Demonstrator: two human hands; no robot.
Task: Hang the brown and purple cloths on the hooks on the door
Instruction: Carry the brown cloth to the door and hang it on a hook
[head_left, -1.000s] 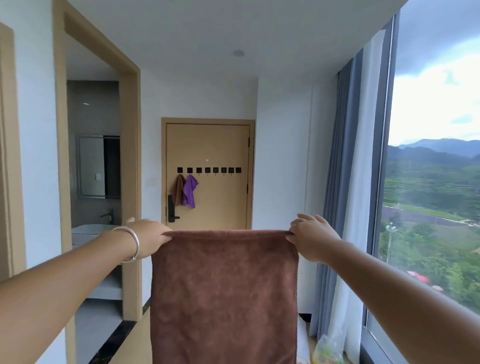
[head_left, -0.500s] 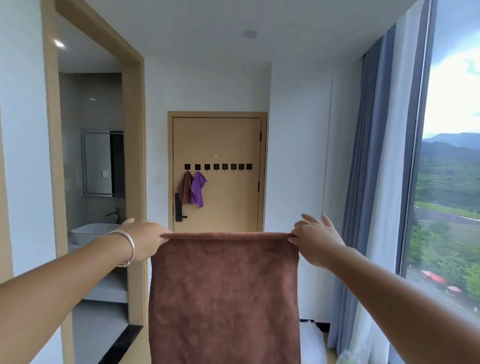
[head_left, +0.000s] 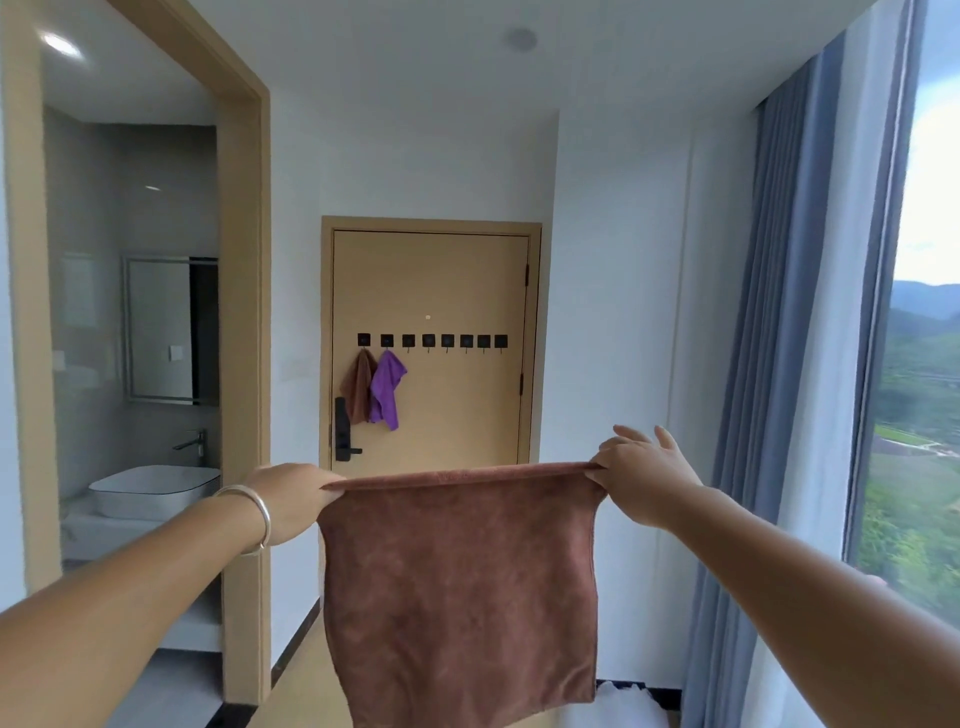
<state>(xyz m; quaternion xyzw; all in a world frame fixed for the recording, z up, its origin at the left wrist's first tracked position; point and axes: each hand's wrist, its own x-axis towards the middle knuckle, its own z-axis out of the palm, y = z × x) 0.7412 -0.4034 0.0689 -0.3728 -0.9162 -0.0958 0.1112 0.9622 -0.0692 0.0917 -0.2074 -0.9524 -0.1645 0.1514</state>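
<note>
- Left hand (head_left: 291, 499) and right hand (head_left: 644, 475) each pinch a top corner of the big brown towel (head_left: 460, 587), stretched flat between them, hanging straight down.
- Far off on the door (head_left: 457, 291), a small brown cloth (head_left: 358, 387) and purple cloth (head_left: 387, 389) hang from the two leftmost hooks (head_left: 431, 341).

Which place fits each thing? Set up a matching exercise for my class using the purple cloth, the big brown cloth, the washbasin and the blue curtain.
Things:
1. purple cloth
2. big brown cloth
3. washbasin
4. blue curtain

Places:
A. beside the window on the right
B. stretched between the left hand and right hand
C. in the bathroom on the left
D. on the second hook from the left on the door

Pairs: 1-D, 2-B, 3-C, 4-A
</note>
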